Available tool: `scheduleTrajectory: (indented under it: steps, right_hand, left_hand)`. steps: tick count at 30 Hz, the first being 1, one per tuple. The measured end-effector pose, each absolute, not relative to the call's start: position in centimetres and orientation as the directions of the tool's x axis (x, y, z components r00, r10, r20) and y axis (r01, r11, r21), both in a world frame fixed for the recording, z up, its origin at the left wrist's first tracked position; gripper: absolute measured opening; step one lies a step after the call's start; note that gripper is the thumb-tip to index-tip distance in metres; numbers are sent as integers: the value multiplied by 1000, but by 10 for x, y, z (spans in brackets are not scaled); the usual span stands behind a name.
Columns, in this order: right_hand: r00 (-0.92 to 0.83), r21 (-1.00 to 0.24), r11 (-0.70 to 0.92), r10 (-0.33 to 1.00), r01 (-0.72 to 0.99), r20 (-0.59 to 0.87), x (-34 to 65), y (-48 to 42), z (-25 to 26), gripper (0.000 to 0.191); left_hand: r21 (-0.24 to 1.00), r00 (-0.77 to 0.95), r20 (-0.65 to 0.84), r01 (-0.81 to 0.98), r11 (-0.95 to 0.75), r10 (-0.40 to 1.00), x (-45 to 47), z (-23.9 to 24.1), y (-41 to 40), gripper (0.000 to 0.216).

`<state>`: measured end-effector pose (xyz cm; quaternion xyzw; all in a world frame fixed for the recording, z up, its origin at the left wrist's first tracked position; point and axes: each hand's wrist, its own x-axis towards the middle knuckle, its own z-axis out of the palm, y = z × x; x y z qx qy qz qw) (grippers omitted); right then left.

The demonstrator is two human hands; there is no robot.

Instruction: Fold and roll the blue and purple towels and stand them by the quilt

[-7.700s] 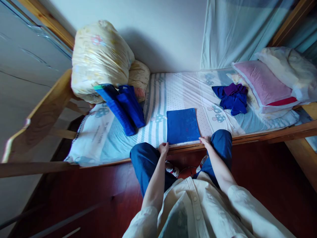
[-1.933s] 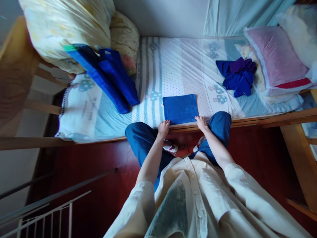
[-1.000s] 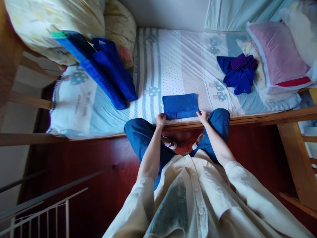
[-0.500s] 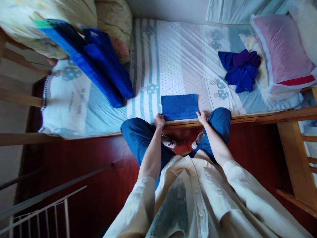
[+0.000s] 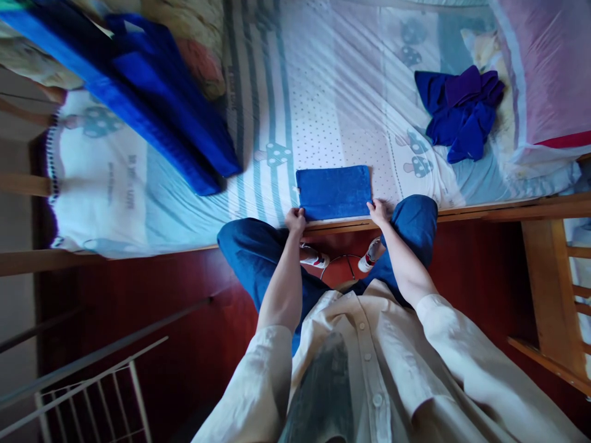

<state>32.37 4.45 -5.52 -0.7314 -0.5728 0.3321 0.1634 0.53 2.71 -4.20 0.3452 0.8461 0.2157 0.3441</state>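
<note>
A folded blue cloth (image 5: 333,191) lies flat on the bed sheet (image 5: 323,111), close to the bed's near wooden rail (image 5: 508,211). My left hand (image 5: 295,219) pinches its near left corner with closed fingers. Over at the near right corner, my right hand (image 5: 378,211) grips the same cloth. Both forearms reach forward over my knees in blue trousers.
A heap of crumpled blue and purple cloths (image 5: 462,111) sits at the right by a pink pillow (image 5: 549,67). Two blue bags (image 5: 138,98) lean on a bundled quilt at the left. A white wire rack (image 5: 92,400) stands on the red floor at lower left.
The blue cloth went from a near-square to a shorter strip, folded over by both hands. The view has tipped further down toward the bed edge.
</note>
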Motion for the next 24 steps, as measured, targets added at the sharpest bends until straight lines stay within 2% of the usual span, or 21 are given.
scheduleTrajectory:
  steps: [8,15,24]
  right_hand:
    - [125,-630,-303,942,715,-312,325,45,-55,21]
    - [101,-688,-240,967,685,-236,326,45,-63,31]
    - [89,-714,-241,966,657,-244,326,44,-63,34]
  left_hand:
    - [622,-522,-421,429,655,742,6,-42,24,13]
    - [646,-529,-396,420,638,750,5,-46,23,8]
    - [667,-531,-389,402,628,753,3,-51,21,4]
